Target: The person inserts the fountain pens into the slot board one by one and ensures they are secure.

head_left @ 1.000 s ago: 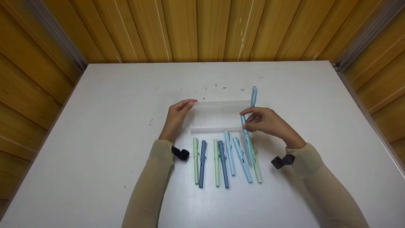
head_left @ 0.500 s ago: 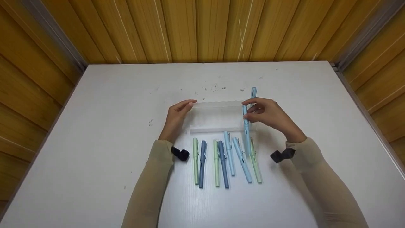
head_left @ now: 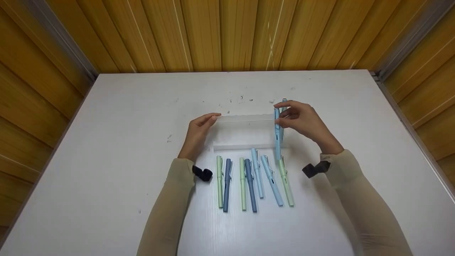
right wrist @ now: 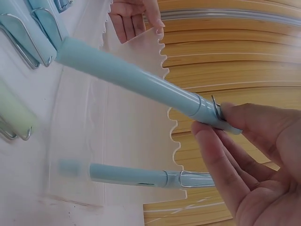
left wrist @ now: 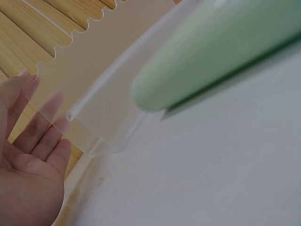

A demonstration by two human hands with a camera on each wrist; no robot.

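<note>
My left hand (head_left: 199,132) holds the left end of a clear plastic pen stand (head_left: 245,146) with a scalloped top edge, its fingers seen through the plastic in the left wrist view. My right hand (head_left: 302,119) pinches a light blue pen (head_left: 277,144) by its clipped cap, between thumb and fingers. This pen hangs roughly upright in front of the stand's right end, lower end down. Another light blue pen (right wrist: 129,174) leans in the stand at that same end, mostly hidden behind the held pen and the right hand in the head view.
In front of the stand lie several capped pens: green pens (head_left: 220,182), dark blue pens (head_left: 227,185) and light blue pens (head_left: 271,180). They rest on a white table (head_left: 117,142). Wood-panelled walls (head_left: 234,35) close off the back and sides.
My right hand has moved up and away from me, carrying the light blue pen from over the loose pens to the stand's right end. The left hand stays on the stand.
</note>
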